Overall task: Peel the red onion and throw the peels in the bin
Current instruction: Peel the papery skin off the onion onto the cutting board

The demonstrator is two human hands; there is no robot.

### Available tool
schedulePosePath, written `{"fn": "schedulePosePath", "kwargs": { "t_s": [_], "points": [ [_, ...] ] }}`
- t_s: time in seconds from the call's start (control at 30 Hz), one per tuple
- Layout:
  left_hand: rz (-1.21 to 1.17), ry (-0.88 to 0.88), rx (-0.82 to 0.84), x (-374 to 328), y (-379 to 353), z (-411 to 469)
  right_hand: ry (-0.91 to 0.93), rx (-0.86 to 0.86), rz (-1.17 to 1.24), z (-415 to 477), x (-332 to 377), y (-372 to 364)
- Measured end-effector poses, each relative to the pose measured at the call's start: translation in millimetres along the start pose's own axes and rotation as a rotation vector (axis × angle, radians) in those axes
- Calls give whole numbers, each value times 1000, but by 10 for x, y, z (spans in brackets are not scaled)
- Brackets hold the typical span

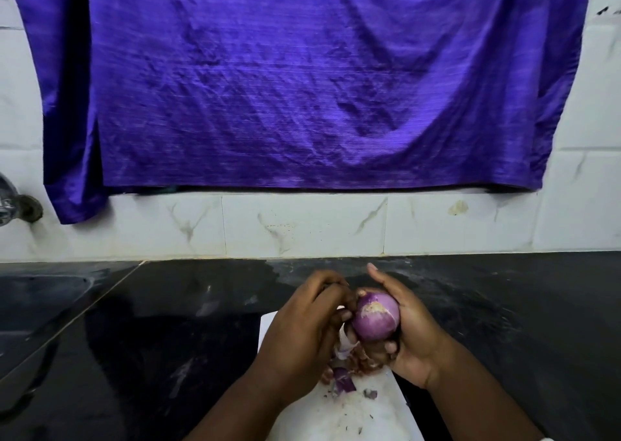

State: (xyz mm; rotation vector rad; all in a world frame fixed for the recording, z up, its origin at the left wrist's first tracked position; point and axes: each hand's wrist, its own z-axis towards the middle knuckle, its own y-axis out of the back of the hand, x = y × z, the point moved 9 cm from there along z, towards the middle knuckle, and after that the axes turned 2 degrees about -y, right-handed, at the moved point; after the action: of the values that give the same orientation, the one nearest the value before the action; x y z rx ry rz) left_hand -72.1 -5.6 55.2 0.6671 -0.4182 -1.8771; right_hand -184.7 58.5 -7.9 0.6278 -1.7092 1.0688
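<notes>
Right hand [408, 331] cups red onion [375, 316]; left hand [302, 326] picks peel.

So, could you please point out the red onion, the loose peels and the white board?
red onion [376, 319], head view, on its peeled purple side.
loose peels [344, 381], head view, on a purple scrap.
white board [366, 417], head view, on its bare surface.

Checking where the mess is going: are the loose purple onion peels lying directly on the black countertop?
No, the purple onion peels lie on the white cutting board, below the left hand and right hand holding the round red onion.
</notes>
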Motion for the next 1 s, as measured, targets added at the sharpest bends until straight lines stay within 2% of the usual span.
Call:
{"fn": "schedulePosePath", "kwargs": {
  "t_s": [0.17,0.27,0.43,0.5,0.6,1.0],
  "points": [
    [-49,4,80,-12,-96,-18,102,-50,146,33,141,170],
    [-101,45,83,46,-127,-33,134,-111,82,66,138,202],
    [-105,148,-42,188,-17,-43,125,-201,-58,58,67,138],
    [-132,153,-72,189,11,-38,141,-204,-64,49,84,101],
    [-194,113,-28,113,-46,-18,168,-156,-54,36,107,21],
    [-124,56,-15,90,-52,-18,178,-175,-66,28,101,-30]
  ]
}}
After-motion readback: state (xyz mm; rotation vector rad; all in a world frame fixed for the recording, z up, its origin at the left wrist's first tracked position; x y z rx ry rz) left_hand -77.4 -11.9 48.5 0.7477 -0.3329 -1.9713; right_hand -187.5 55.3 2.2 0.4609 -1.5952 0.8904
